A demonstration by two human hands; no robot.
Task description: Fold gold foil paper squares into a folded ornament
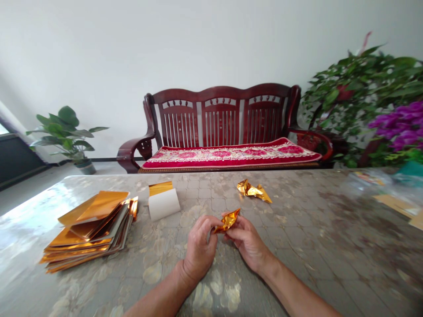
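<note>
Gold foil pc (230, 219) held w/ L fingers (210, 221) & R fingers (235, 234), curled close.

A dark-red wooden bench (221, 124) with a floral red cover (222, 153) stands before a pale wall (198, 39). A potted plant (68, 132) sits to its left, leafy greenery (360, 83) and purple flowers (401, 124) to its right.

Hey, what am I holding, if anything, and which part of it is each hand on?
A small folded piece of shiny gold foil paper: your left hand pinches its left end, your right hand its lower right side.
</note>
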